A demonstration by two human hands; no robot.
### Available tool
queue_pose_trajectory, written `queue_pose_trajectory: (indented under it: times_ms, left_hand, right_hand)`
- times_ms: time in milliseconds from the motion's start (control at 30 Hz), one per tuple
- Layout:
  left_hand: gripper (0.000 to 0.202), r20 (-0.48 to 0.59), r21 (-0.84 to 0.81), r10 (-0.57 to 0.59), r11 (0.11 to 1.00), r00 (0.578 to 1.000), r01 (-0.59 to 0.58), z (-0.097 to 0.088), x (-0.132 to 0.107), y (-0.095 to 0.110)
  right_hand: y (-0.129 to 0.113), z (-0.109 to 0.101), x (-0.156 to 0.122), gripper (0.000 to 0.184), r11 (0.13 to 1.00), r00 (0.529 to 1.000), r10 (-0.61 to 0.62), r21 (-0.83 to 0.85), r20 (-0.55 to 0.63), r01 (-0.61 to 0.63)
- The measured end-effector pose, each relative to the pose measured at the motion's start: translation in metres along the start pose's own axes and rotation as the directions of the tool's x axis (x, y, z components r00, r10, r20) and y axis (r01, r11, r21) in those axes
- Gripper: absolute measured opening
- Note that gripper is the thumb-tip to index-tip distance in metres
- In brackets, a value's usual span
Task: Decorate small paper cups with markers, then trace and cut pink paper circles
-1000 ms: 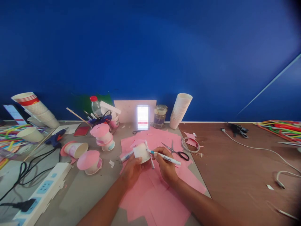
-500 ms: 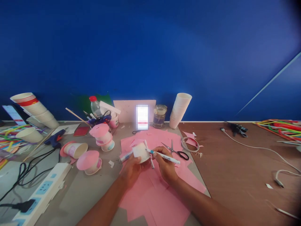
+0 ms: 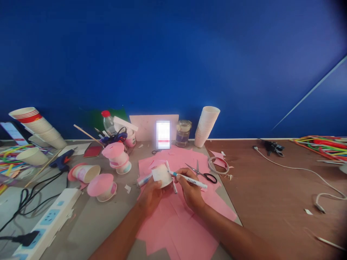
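My left hand [image 3: 150, 195] is closed around a small white paper cup [image 3: 162, 174], held on its side above pink paper sheets [image 3: 179, 220]. My right hand [image 3: 190, 192] grips a white acrylic marker [image 3: 189, 180] with a teal band, and its tip touches the cup's side. Two more markers [image 3: 144, 179] lie on the pink paper just behind the cup. Black-handled scissors [image 3: 202, 173] rest to the right of my right hand.
Pink-covered cups [image 3: 102, 185] and a blue glue gun [image 3: 61, 161] lie at left, with a power strip [image 3: 46, 221] and cables. Stacks of paper cups [image 3: 207, 126] stand at the back beside a jar [image 3: 182, 133], a bottle [image 3: 108, 122] and a phone [image 3: 163, 134]. Coloured straws [image 3: 325, 144] and a white cable [image 3: 306, 173] lie right.
Hardly anything differs; both hands keep the cup and marker in the same place, with the camera view shifting slightly.
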State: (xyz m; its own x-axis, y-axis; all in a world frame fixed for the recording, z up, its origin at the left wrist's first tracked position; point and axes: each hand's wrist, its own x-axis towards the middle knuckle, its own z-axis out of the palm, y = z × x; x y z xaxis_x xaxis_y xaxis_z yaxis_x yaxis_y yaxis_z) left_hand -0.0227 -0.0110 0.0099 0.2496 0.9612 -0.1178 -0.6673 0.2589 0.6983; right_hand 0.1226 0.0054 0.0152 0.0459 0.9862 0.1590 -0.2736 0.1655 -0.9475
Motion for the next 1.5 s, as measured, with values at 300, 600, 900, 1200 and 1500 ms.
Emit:
queue_pose_trajectory:
  times_ms: [300,600,900,1200,1500]
  left_hand:
    - [0.021,0.006,0.017,-0.001,1.000,1.000,0.001,0.0014,0.0001,0.0009]
    - [0.026,0.044,-0.013,-0.014,1.000,0.999,0.014,0.0035,-0.0005,0.0032]
    - [0.029,0.028,0.015,-0.005,1.000,1.000,0.004,-0.0002,0.0014,-0.0007]
    - [0.029,0.054,0.041,-0.013,0.999,0.998,0.011,0.0003,0.0005,-0.0007]
    - [0.037,0.076,0.048,-0.007,0.999,0.997,0.003,0.0033,0.0003,0.0004]
  right_hand:
    - [0.0020,-0.0013,-0.0018,0.008,0.999,0.999,-0.014,0.043,0.040,0.012]
    - [0.0048,-0.0038,0.0044,0.004,0.980,1.000,0.023,0.199,0.018,-0.026]
    - [0.0060,-0.0045,0.0029,0.006,0.992,0.999,0.002,0.125,0.049,-0.008]
    - [0.0042,-0.0036,0.0025,0.008,0.999,0.999,-0.017,0.048,0.031,0.015]
    - [0.0037,-0.0024,0.0034,0.009,0.994,0.998,0.058,0.098,0.004,-0.058]
